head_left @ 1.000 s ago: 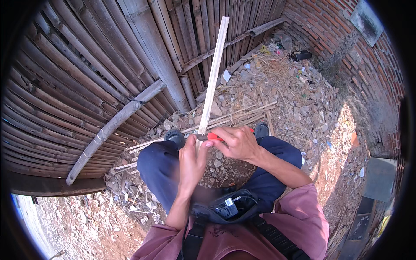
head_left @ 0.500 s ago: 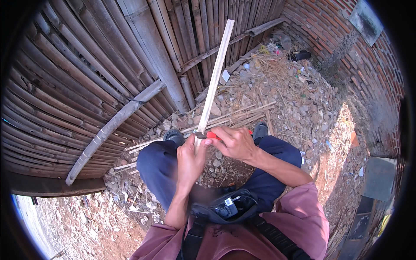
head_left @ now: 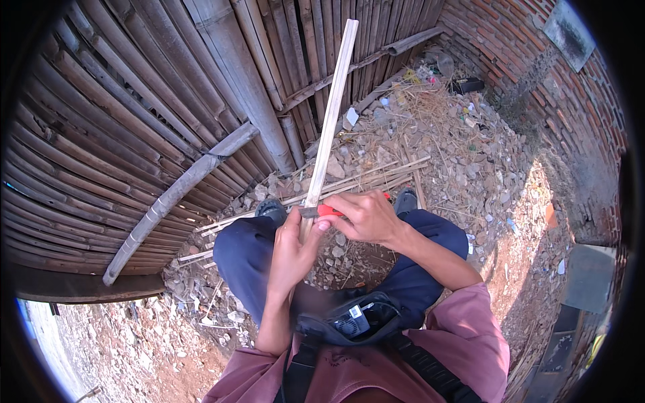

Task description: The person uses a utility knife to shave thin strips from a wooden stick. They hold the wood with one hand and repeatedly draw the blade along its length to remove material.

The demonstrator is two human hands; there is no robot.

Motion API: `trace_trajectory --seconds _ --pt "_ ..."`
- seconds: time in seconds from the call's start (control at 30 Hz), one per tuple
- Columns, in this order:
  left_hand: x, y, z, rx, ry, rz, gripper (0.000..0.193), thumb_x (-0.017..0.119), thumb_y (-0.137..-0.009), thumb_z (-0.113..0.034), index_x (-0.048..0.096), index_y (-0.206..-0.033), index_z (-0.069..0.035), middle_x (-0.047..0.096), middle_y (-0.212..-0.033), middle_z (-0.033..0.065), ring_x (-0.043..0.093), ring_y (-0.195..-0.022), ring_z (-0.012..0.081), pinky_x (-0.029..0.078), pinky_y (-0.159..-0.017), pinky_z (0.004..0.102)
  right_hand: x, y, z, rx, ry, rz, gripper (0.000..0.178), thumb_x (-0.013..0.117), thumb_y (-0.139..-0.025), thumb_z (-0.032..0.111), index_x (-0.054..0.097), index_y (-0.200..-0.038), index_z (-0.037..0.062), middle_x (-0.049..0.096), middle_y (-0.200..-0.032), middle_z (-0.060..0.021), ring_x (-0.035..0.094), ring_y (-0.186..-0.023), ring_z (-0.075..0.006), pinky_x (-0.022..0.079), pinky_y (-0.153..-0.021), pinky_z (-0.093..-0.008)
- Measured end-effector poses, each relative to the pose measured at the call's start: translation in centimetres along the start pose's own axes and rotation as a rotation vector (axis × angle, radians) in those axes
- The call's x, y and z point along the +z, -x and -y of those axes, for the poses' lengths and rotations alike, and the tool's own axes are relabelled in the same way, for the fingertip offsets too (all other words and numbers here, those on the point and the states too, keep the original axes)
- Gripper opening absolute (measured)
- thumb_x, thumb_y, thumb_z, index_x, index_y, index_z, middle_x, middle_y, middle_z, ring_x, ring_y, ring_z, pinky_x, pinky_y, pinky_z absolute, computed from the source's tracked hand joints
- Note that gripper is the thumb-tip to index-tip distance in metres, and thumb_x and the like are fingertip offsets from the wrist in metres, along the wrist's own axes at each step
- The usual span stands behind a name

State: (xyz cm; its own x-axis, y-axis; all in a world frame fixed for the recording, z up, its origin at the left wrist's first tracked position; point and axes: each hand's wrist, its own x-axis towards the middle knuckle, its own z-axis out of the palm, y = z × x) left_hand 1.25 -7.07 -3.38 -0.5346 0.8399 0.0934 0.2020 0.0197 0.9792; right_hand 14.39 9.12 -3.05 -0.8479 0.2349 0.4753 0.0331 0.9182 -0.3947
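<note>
Pale strip [head_left: 332, 111] shifted: upper end now higher and slightly further left than in the preceding frame

Largest element: a wall of weathered grey-brown bamboo slats [head_left: 144, 144], ribbed and closely set, crossed by a rounded pole [head_left: 168, 205]. Ground [head_left: 470, 164] is coarse rubble, stones and dry straw, partly sunlit. Opposite stands a rough red brick wall [head_left: 591, 127]. Loose thin sticks [head_left: 386, 178] lie on the rubble beyond the feet. Between the knees of dark blue trousers [head_left: 243, 258], the strip, long, narrow and wood-like with lengthwise grain, leans upward and away. Left hand [head_left: 294, 252] is closed around its lower end. Right hand [head_left: 366, 216] grips the smooth red handle of a knife [head_left: 328, 211]; its dark blade lies across the strip, just beside the left thumb.
</note>
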Motion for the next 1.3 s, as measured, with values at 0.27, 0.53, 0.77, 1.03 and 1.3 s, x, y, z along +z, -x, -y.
trace_trajectory --seconds 0.27,0.53,0.77,1.03,1.3 --pt "0.5 0.0 -0.5 0.009 -0.114 -0.044 0.03 0.072 -0.106 -0.023 0.063 -0.11 0.005 0.062 -0.067 0.0112 0.052 -0.061 0.0105 0.046 -0.057 0.0329 0.1 0.0 0.7 0.033 -0.016 -0.052 0.018 0.08 -0.09 0.022 0.073 -0.103 0.0098 0.077 -0.085 -0.0085 0.074 -0.066 -0.0288 0.056 -0.054 -0.0395" --pt "1.3 -0.1 0.3 -0.005 -0.11 -0.119 0.03 0.071 -0.106 -0.023 0.062 -0.101 0.005 0.06 -0.063 0.015 0.053 -0.057 0.0128 0.046 -0.055 0.0354 0.4 0.2 1.2 0.073 0.038 -0.068 0.022 0.081 -0.091 0.025 0.073 -0.102 0.0076 0.076 -0.084 -0.0086 0.074 -0.065 -0.0281 0.056 -0.054 -0.039" --pt "1.4 0.1 -0.2 -0.1 -0.091 -0.145 0.029 0.075 -0.103 -0.023 0.067 -0.105 0.005 0.064 -0.065 0.0115 0.054 -0.06 0.0111 0.048 -0.058 0.0341 0.6 0.5 1.2 0.088 0.034 -0.055 0.024 0.081 -0.092 0.023 0.072 -0.106 0.0056 0.076 -0.086 -0.0111 0.074 -0.065 -0.0296 0.057 -0.054 -0.0396" --pt "0.6 -0.3 -0.9 -0.091 -0.025 -0.098 0.027 0.077 -0.102 -0.022 0.068 -0.105 0.004 0.068 -0.073 0.0071 0.053 -0.069 0.0061 0.048 -0.061 0.0311 0.2 -0.3 0.8 0.066 -0.048 -0.093 0.026 0.081 -0.089 0.019 0.073 -0.11 0.0061 0.077 -0.091 -0.0116 0.075 -0.075 -0.0328 0.059 -0.06 -0.0422" --pt "0.5 -0.2 1.5 -0.071 0.148 0.021 0.026 0.076 -0.104 -0.024 0.067 -0.116 -0.002 0.058 -0.077 -0.0094 0.045 -0.065 -0.0005 0.039 -0.055 0.0216 -0.1 0.1 -0.2 0.007 -0.035 0.02 0.022 0.078 -0.093 0.023 0.075 -0.109 0.0092 0.077 -0.089 -0.0101 0.075 -0.073 -0.0311 0.057 -0.058 -0.0415"
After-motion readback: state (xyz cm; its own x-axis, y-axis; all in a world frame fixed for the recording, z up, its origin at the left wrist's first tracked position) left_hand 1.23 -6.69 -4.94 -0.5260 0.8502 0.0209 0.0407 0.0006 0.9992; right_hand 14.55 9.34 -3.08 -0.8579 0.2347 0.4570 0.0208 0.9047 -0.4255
